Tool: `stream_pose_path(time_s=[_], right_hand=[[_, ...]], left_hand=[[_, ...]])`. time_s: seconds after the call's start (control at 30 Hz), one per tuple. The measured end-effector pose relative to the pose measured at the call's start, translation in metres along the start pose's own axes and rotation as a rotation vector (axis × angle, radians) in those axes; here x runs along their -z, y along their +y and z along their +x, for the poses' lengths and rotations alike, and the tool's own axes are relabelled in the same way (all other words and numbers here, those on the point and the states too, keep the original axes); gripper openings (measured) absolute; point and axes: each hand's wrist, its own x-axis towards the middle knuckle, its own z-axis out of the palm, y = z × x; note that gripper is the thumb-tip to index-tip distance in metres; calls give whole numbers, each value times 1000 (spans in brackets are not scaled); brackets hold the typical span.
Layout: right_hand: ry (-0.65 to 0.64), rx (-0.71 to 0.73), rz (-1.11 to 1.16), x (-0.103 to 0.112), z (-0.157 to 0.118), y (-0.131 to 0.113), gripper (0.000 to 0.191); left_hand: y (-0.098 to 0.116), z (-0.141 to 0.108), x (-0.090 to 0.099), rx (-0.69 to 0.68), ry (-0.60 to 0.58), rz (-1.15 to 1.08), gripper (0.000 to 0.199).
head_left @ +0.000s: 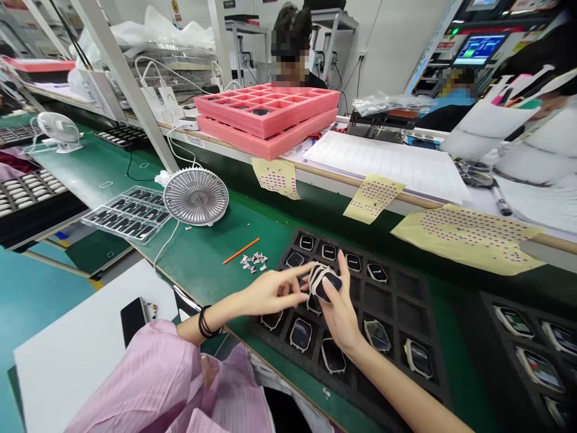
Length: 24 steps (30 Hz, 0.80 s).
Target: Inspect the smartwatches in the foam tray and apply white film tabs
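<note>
My right hand (339, 310) holds a small stack of smartwatch bodies with pale frames (318, 278). Its thumb presses on the dark screen of the front one (332, 282), and its index finger points upward. From the left, my left hand (273, 293) reaches to the stack. Its index finger meets the upper edge, while its lower finger lies near the bottom edge; the fingers are apart. Beneath both hands lies a black foam tray (412, 319). Several smartwatches (301, 334) sit in its compartments, some with lit screens (353, 262). The hands cover part of the tray.
Left of the tray are an orange stick (241, 251), small pale pieces (253, 261) and a fan (196, 195). Another watch tray (491, 349) stands at right. Pink foam trays (270, 123) rest on the shelf ahead. A phone (133, 319) lies at lower left. People sit beyond.
</note>
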Motion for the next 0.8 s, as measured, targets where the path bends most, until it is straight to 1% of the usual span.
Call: stream_pose_path(time_s=[0.03, 0.1, 0.13, 0.17, 0.2, 0.27, 0.33, 0.47, 0.63, 0.73, 0.8], right_hand=[[-9, -41, 32, -2, 1, -2, 83], [3, -92, 83, -4, 3, -5, 85], [10, -97, 94, -5, 3, -7, 86], [14, -96, 101, -6, 3, -8, 87], [14, -94, 106, -7, 3, -9, 88], [10, -90, 111, -8, 3, -10, 89], [3, -95, 112, -8, 3, -10, 89], [0, -117, 111, -8, 2, -9, 88], [-15, -136, 156, -8, 2, -11, 85], [-59, -186, 238, -8, 3, -16, 82], [-121, -257, 310, -8, 5, -19, 81]], left_hand=[[-7, -3, 8, 56, 108, 88, 52], [-26, -11, 21, 219, 319, 347, 31], [-37, -16, 27, 312, 375, 491, 24], [-47, -21, 31, 397, 389, 612, 21], [-57, -25, 34, 469, 376, 696, 21], [-72, -33, 36, 547, 351, 766, 19], [-81, -37, 35, 558, 338, 757, 19], [-89, -40, 35, 527, 318, 696, 15], [-95, -40, 45, 492, 309, 608, 11], [-88, -41, 52, 472, 306, 567, 12], [-72, -40, 54, 415, 310, 450, 17]])
